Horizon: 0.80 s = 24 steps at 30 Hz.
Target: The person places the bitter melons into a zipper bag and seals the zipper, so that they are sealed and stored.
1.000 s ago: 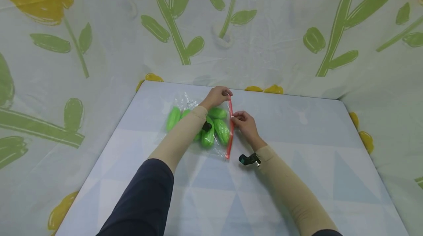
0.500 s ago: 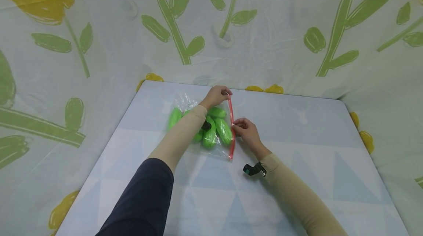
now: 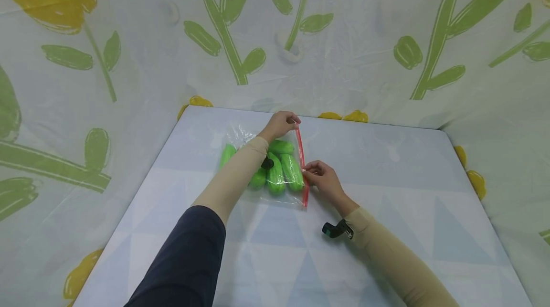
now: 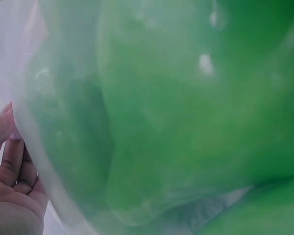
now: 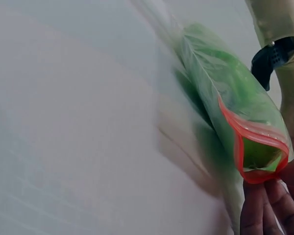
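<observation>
Both hands, left hand (image 3: 281, 124) and right hand (image 3: 325, 179), pinch the bag's red zip strip (image 3: 302, 161).

A table (image 3: 386, 211) stands against a cloth backdrop (image 3: 365, 49). The tabletop is pale blue-grey with a pattern of large light triangles. The backdrop is off-white, printed with green stems and leaves and yellow flowers, and hangs behind and at both sides. Lighting is even and soft.

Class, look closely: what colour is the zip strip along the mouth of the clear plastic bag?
Red: the zip strip, best seen in the right wrist view.
</observation>
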Available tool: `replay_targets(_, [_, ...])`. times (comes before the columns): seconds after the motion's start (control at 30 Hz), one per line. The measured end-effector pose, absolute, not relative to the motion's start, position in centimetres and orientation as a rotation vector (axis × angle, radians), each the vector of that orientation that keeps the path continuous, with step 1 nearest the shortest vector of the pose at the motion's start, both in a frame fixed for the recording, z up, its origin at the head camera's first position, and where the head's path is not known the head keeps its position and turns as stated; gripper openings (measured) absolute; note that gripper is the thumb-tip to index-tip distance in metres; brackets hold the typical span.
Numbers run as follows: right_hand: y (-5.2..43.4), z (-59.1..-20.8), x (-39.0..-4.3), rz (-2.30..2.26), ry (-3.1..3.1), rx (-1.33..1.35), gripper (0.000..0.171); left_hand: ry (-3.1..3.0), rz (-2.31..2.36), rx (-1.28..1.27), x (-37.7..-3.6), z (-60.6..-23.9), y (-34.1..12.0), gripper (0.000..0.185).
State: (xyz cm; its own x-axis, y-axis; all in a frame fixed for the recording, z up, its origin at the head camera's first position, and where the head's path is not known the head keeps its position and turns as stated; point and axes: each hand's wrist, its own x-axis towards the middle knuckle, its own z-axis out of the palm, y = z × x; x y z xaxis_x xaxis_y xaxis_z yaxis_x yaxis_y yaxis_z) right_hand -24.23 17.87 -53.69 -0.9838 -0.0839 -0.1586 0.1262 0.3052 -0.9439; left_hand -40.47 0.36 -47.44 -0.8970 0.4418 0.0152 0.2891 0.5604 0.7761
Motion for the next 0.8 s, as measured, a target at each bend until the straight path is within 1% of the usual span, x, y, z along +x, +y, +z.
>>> replay_targets(0.17, [18.0,-54.0,-23.4,-1.745,2.368,0.001,0.026,2.616,1.251,0.627,-40.5,-47.4,0.1,0.023])
replay_targets(0.47, [18.2,-53.9,-21.7,-1.726,2.365,-0.047,0.022,2.622,1.265,0.63,-40.8,-47.6,-0.1,0.022])
replay_targets(0.8, [18.7,-53.9,-20.4,-1.707,2.275,-0.014,0.021,2.619,1.267,0.625,-40.9,-47.7,-0.1,0.022])
